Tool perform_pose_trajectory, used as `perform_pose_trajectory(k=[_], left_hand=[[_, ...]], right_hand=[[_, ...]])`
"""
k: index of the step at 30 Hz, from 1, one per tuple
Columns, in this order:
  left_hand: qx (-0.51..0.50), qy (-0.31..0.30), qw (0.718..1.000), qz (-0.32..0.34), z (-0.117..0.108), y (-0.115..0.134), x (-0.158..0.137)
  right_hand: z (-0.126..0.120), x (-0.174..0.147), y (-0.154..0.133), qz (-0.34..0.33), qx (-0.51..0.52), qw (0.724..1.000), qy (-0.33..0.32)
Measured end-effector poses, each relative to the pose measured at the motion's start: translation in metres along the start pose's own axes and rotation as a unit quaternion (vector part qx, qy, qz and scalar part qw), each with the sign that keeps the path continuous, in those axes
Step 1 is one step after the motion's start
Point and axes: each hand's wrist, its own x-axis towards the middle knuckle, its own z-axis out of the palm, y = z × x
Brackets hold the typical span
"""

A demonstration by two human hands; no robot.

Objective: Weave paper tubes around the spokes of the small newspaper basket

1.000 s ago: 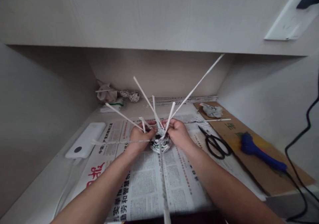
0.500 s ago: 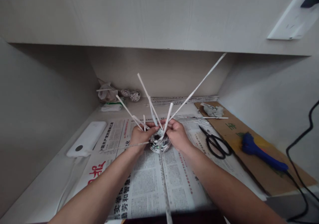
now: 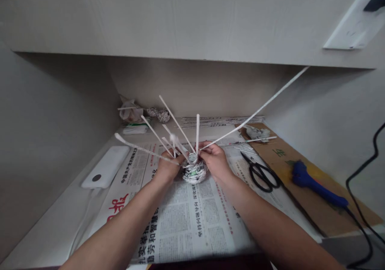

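A small round woven piece of rolled newspaper strips (image 3: 195,172) sits over the newspaper sheet between my hands. Several pale paper sticks rise from its top and fan outward. My left hand (image 3: 171,161) is closed on its left side, fingers among the sticks there. My right hand (image 3: 214,158) pinches at the base of a long paper stick (image 3: 255,113) that slants up to the right. Another stick (image 3: 197,131) stands nearly upright between the hands. The fingertips are partly hidden behind the sticks and the woven piece.
Newspaper (image 3: 177,230) covers the tabletop. To the right lie black scissors (image 3: 261,174) and a blue glue gun (image 3: 315,186) on cardboard (image 3: 331,218). A white power bank (image 3: 105,168) is at left. Behind are a bundle of paper sticks (image 3: 216,121) and a woven piece (image 3: 162,114).
The long stick has swung lower to the right. The strip that hung toward me over the front is gone from there, and a stick now points up-left. The woven piece has tilted.
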Motion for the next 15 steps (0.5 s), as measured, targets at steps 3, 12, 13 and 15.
perform_pose_trajectory(k=[3,12,13,15], left_hand=[[0.034,0.022,0.998,0.040,-0.002,0.000,0.002],[0.180,0.009,0.978,0.108,-0.007,0.010,0.000],[0.194,0.006,0.975,0.109,-0.007,0.011,0.000],[0.228,0.013,0.967,0.113,-0.007,0.010,-0.001]], right_hand=[[-0.003,0.001,-0.001,0.006,-0.036,0.999,0.012],[-0.004,-0.001,0.002,0.047,-0.110,0.992,-0.039],[-0.003,-0.001,0.003,0.040,-0.096,0.994,-0.034],[-0.001,-0.003,0.002,0.030,-0.062,0.997,-0.028]])
